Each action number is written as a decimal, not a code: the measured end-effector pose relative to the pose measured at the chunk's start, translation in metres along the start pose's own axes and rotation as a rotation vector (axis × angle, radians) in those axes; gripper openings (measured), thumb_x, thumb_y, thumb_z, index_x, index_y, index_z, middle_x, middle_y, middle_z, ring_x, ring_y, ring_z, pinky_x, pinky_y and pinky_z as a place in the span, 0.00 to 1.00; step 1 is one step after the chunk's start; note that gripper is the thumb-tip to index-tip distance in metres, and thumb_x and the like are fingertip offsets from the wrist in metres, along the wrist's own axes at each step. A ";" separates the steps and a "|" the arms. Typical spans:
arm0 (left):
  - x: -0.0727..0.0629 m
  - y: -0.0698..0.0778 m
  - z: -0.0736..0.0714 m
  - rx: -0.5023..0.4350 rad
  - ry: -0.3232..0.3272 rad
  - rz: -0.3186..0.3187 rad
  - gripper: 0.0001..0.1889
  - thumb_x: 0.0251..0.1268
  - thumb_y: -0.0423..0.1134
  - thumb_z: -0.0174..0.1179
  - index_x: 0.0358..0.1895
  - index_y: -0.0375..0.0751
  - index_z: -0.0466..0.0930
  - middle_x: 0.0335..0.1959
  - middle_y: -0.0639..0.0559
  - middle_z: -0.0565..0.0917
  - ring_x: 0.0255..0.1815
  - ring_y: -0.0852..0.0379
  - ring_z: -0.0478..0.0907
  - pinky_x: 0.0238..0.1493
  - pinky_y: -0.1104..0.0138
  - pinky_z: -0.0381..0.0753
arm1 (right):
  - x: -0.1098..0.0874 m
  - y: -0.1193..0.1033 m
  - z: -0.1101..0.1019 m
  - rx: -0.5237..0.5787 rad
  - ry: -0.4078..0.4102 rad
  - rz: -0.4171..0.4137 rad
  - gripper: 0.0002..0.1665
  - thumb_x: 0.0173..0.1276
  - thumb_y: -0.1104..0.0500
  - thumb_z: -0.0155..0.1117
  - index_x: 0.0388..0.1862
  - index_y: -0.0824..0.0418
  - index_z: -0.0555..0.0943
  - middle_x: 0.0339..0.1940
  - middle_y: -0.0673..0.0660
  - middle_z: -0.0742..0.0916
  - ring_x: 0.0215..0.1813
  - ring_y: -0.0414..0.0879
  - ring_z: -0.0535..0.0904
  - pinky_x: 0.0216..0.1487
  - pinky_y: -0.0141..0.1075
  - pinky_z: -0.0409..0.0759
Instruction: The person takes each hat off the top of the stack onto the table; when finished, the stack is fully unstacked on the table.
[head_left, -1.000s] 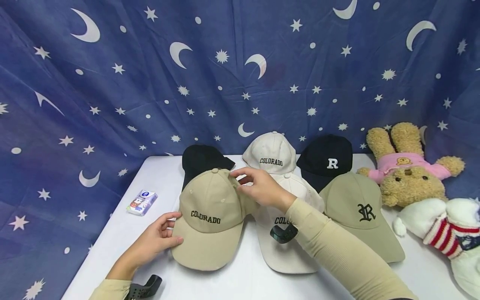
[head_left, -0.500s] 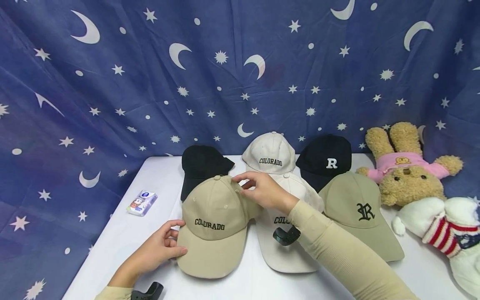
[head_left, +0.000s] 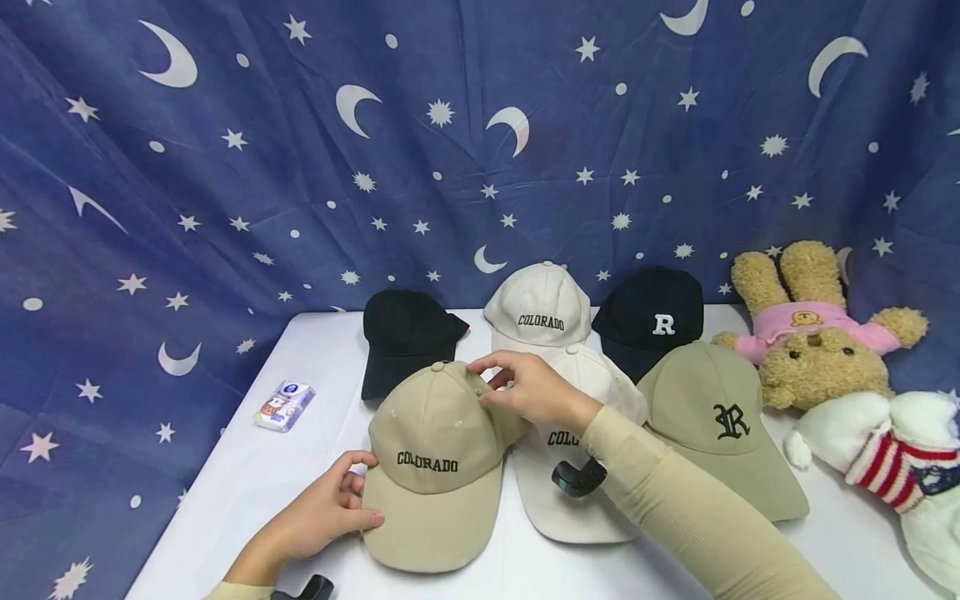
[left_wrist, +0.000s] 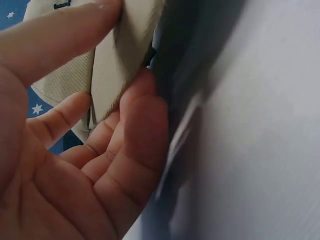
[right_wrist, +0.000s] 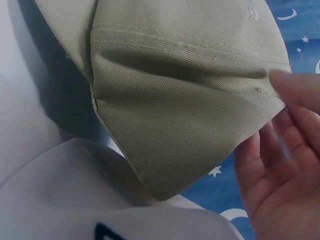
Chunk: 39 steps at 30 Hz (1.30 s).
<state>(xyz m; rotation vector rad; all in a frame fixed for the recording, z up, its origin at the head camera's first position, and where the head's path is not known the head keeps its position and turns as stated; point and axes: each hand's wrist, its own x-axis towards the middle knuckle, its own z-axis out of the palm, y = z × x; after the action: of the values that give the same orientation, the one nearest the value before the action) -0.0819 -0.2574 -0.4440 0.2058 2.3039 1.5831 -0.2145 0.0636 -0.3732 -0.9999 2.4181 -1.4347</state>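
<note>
Both hands are on a tan baseball cap with COLORADO across its front. The left hand grips the left edge of the brim; in the left wrist view its thumb lies over the brim and its fingers curl beneath. At the back of the crown, the right hand pinches the fabric. In the right wrist view the cap's side panel is creased, with the thumb on the outside. Just behind stands a black cap. A cream COLORADO cap lies to the right, partly covered by the right forearm.
Further right lie another cream cap, a dark cap with a white R and an olive cap. A teddy bear and a white plush toy are at the right. A tissue pack lies left on the white table.
Both hands have brought the tan cap nearer the table's front and slightly to the right. More of the black cap behind it now shows. The other caps stay put.
</note>
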 end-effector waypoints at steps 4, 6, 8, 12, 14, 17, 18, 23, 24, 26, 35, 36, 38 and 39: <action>0.000 -0.001 0.004 0.038 0.008 0.009 0.37 0.56 0.32 0.72 0.65 0.34 0.58 0.36 0.47 0.72 0.25 0.61 0.73 0.28 0.71 0.73 | -0.002 0.001 0.000 -0.003 -0.001 0.016 0.26 0.59 0.65 0.74 0.58 0.62 0.82 0.52 0.53 0.86 0.43 0.42 0.83 0.46 0.36 0.80; 0.000 0.000 0.006 0.055 0.011 0.011 0.37 0.56 0.33 0.73 0.64 0.34 0.59 0.35 0.48 0.71 0.25 0.61 0.72 0.27 0.71 0.73 | -0.003 0.001 0.000 -0.004 -0.007 0.025 0.27 0.58 0.65 0.75 0.58 0.61 0.82 0.52 0.52 0.86 0.43 0.42 0.83 0.46 0.36 0.80; -0.001 0.001 0.006 0.076 0.014 0.006 0.37 0.55 0.34 0.73 0.63 0.35 0.60 0.36 0.48 0.71 0.25 0.61 0.73 0.28 0.71 0.73 | -0.003 0.001 0.000 -0.009 -0.017 0.032 0.27 0.58 0.64 0.75 0.58 0.61 0.82 0.50 0.52 0.86 0.43 0.42 0.82 0.45 0.36 0.79; -0.004 0.003 0.004 0.115 0.015 -0.004 0.36 0.55 0.36 0.73 0.63 0.35 0.61 0.35 0.48 0.74 0.27 0.60 0.75 0.29 0.71 0.74 | -0.004 0.001 0.001 -0.012 -0.031 0.039 0.27 0.58 0.63 0.76 0.58 0.60 0.82 0.47 0.51 0.86 0.42 0.41 0.82 0.44 0.36 0.79; -0.006 0.004 0.003 0.126 0.010 -0.006 0.36 0.55 0.36 0.73 0.63 0.35 0.60 0.34 0.48 0.75 0.26 0.61 0.75 0.28 0.71 0.74 | -0.004 0.000 0.001 -0.011 -0.041 0.033 0.27 0.59 0.63 0.76 0.59 0.61 0.82 0.45 0.50 0.86 0.41 0.41 0.81 0.44 0.36 0.79; -0.009 0.004 0.000 0.119 -0.007 -0.003 0.36 0.55 0.36 0.73 0.62 0.34 0.60 0.32 0.49 0.76 0.25 0.62 0.74 0.26 0.72 0.72 | -0.004 0.000 0.003 -0.005 -0.059 0.021 0.27 0.59 0.62 0.75 0.59 0.61 0.82 0.43 0.50 0.86 0.41 0.41 0.82 0.44 0.35 0.78; -0.010 0.003 -0.001 0.117 -0.013 -0.001 0.35 0.55 0.35 0.72 0.61 0.34 0.59 0.31 0.49 0.76 0.24 0.63 0.73 0.26 0.72 0.72 | -0.004 0.000 0.004 -0.007 -0.064 0.017 0.27 0.59 0.62 0.75 0.59 0.61 0.82 0.41 0.50 0.86 0.40 0.41 0.81 0.43 0.34 0.78; -0.014 0.000 -0.001 0.098 -0.029 0.005 0.35 0.56 0.34 0.72 0.60 0.34 0.59 0.30 0.49 0.75 0.24 0.63 0.74 0.26 0.72 0.72 | -0.001 0.001 0.009 -0.013 -0.077 0.018 0.27 0.60 0.62 0.75 0.59 0.61 0.82 0.37 0.50 0.86 0.40 0.40 0.81 0.43 0.34 0.78; -0.014 0.000 -0.001 0.101 -0.026 0.006 0.35 0.56 0.35 0.72 0.60 0.34 0.59 0.30 0.49 0.75 0.24 0.63 0.74 0.26 0.72 0.72 | 0.000 0.001 0.010 -0.015 -0.078 0.020 0.28 0.60 0.62 0.75 0.60 0.61 0.81 0.37 0.50 0.86 0.40 0.40 0.81 0.44 0.35 0.78; -0.014 -0.001 0.000 0.104 -0.012 0.012 0.35 0.56 0.35 0.72 0.60 0.34 0.59 0.30 0.49 0.75 0.24 0.63 0.73 0.26 0.72 0.72 | 0.003 0.001 0.012 -0.023 -0.075 0.023 0.28 0.60 0.62 0.75 0.61 0.60 0.81 0.38 0.50 0.86 0.41 0.40 0.81 0.46 0.36 0.78; -0.014 0.000 0.002 0.108 0.014 -0.005 0.35 0.56 0.35 0.73 0.61 0.34 0.60 0.31 0.49 0.74 0.26 0.61 0.76 0.27 0.71 0.73 | 0.016 0.003 0.018 -0.061 -0.064 0.047 0.30 0.59 0.62 0.75 0.62 0.59 0.81 0.38 0.49 0.87 0.42 0.40 0.82 0.46 0.35 0.77; -0.014 0.000 0.001 0.114 0.014 -0.006 0.35 0.55 0.36 0.73 0.61 0.34 0.60 0.30 0.49 0.75 0.25 0.62 0.75 0.27 0.72 0.73 | 0.016 0.003 0.018 -0.058 -0.066 0.050 0.30 0.59 0.62 0.75 0.62 0.59 0.81 0.38 0.49 0.86 0.42 0.40 0.82 0.46 0.35 0.77; -0.014 -0.001 0.001 0.121 0.012 -0.003 0.35 0.55 0.36 0.73 0.60 0.34 0.60 0.30 0.49 0.75 0.25 0.62 0.74 0.27 0.72 0.72 | 0.015 0.004 0.018 -0.056 -0.069 0.057 0.30 0.59 0.61 0.75 0.62 0.59 0.81 0.37 0.49 0.86 0.42 0.40 0.82 0.45 0.35 0.77; -0.015 -0.001 0.000 0.125 0.010 -0.002 0.35 0.55 0.36 0.73 0.60 0.34 0.60 0.29 0.50 0.75 0.24 0.62 0.74 0.26 0.72 0.72 | 0.015 0.004 0.018 -0.055 -0.071 0.058 0.30 0.59 0.61 0.75 0.62 0.59 0.81 0.37 0.49 0.86 0.42 0.40 0.82 0.45 0.35 0.77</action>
<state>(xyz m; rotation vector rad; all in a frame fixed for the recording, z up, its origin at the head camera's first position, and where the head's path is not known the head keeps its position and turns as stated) -0.0683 -0.2621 -0.4418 0.2262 2.4113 1.4434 -0.2195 0.0428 -0.3830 -0.9664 2.4270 -1.2982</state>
